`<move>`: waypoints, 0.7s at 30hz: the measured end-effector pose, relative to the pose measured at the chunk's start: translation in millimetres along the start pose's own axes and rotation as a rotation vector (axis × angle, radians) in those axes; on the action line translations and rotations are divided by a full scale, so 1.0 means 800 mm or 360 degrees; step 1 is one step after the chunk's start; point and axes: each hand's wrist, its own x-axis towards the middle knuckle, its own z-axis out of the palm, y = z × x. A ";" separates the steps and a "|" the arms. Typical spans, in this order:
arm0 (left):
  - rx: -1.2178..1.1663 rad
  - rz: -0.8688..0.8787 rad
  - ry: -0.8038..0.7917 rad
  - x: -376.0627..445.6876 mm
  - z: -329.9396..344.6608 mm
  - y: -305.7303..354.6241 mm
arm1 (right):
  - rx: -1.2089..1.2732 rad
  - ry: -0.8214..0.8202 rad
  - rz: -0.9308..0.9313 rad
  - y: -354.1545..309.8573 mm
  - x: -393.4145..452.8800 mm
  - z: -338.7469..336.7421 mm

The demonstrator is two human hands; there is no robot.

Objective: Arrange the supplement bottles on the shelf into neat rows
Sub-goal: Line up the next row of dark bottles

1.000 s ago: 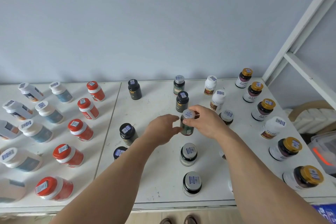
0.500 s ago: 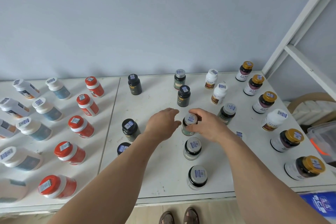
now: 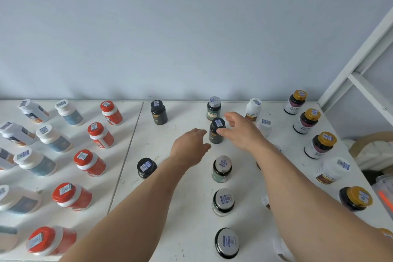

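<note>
Your right hand [image 3: 240, 132] is nearer: its loosely spread fingers [image 3: 222, 132] touch the upright black-capped bottle [image 3: 216, 132] on the shelf [image 3: 187, 198], while your left hand [image 3: 189, 147] hovers open just beside it.

Barcode stickers on the bottle caps [image 3: 218, 123] and labels are too blurred to read.

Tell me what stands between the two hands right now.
In the head view, a black-capped dark bottle stands upright between the left hand and the right hand; the right thumb appears to touch it.
</note>
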 end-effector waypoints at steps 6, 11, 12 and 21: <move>-0.0111 -0.0106 -0.0071 0.027 0.011 -0.008 | -0.0156 -0.0009 0.0029 0.002 0.025 0.014; -0.0398 -0.0182 -0.0168 0.040 0.018 -0.016 | -0.0164 -0.0011 0.0026 -0.001 0.028 0.013; -0.0458 -0.0185 -0.0188 0.043 0.016 -0.018 | -0.0139 -0.0036 0.0028 -0.003 0.028 0.011; -0.1251 -0.0153 -0.0408 0.051 -0.011 -0.020 | 0.0015 0.0025 0.0038 -0.037 0.026 -0.013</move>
